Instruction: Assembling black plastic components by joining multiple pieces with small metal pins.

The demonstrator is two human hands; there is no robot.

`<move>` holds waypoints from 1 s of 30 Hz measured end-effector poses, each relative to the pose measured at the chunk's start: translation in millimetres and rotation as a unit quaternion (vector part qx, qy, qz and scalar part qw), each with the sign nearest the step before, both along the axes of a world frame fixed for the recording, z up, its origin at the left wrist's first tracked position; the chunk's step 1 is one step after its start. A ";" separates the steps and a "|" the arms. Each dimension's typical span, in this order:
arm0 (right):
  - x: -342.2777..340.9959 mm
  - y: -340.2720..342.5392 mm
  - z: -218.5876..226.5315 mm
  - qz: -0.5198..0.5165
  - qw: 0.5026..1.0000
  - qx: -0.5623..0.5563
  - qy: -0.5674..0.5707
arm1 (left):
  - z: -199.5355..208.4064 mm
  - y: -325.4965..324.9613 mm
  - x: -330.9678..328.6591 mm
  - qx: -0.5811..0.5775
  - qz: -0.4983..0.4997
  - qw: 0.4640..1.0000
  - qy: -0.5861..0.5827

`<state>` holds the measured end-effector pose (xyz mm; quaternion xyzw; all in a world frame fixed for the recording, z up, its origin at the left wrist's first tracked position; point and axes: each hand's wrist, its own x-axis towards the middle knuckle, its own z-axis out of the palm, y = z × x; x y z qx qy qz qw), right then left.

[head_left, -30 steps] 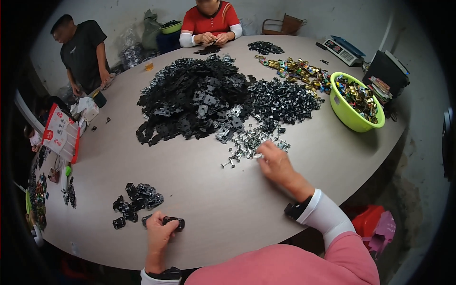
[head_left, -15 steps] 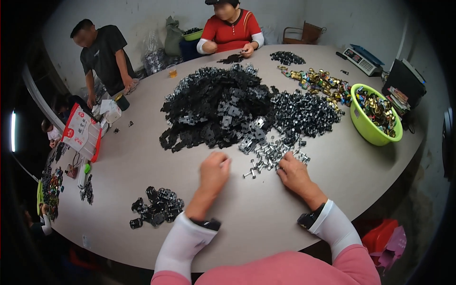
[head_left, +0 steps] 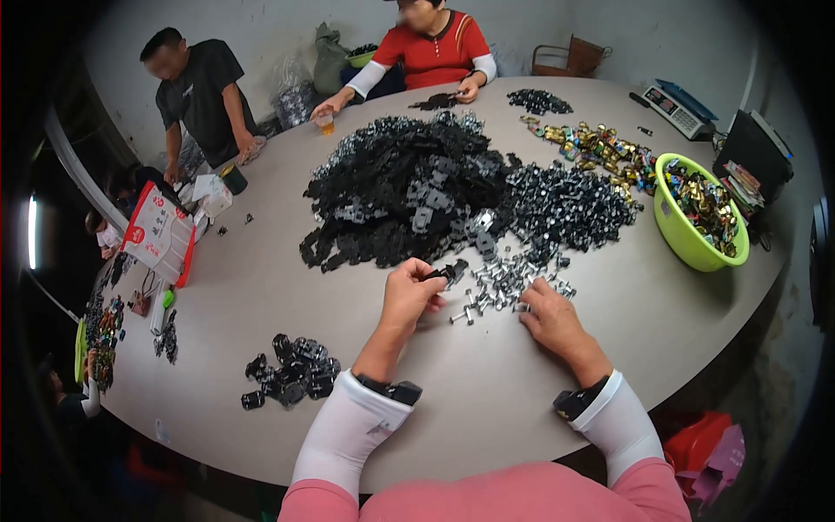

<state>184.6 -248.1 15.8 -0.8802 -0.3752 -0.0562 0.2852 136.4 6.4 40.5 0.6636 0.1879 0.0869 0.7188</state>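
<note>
- Black plastic clip (head_left: 448, 273), in the head view, sat just above centre frame, pinched at the fingertips of my left hand (head_left: 409, 296); its long axis ran roughly left to right, pointing toward the small metal pins (head_left: 500, 287) scattered just to its right.
- My right hand (head_left: 552, 317) lay lower right of the clip, fingers spread flat on the round table (head_left: 261, 287), fingertips touching the pins; this hand was the nearer one to them.
- Half a second before, my left hand was empty, reaching up toward the big black heap (head_left: 400, 191); by now it had drawn back with the clip. My right hand had barely shifted.
</note>
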 end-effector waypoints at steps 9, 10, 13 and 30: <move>-68.8 40.3 30.0 0.219 0.961 0.166 -0.027 | -17.6 -21.3 -103.4 -0.231 -0.136 0.959 0.095; -74.2 43.6 28.5 0.218 0.963 0.160 -0.021 | -18.8 -25.5 -107.0 -0.246 -0.157 0.952 0.092; -81.7 48.9 21.3 0.242 0.963 0.118 -0.011 | -23.1 -28.5 -113.8 -0.297 -0.148 0.939 0.093; -100.3 42.8 1.2 0.256 0.945 0.204 -0.015 | -30.5 -37.5 -134.1 -0.388 -0.158 0.906 0.057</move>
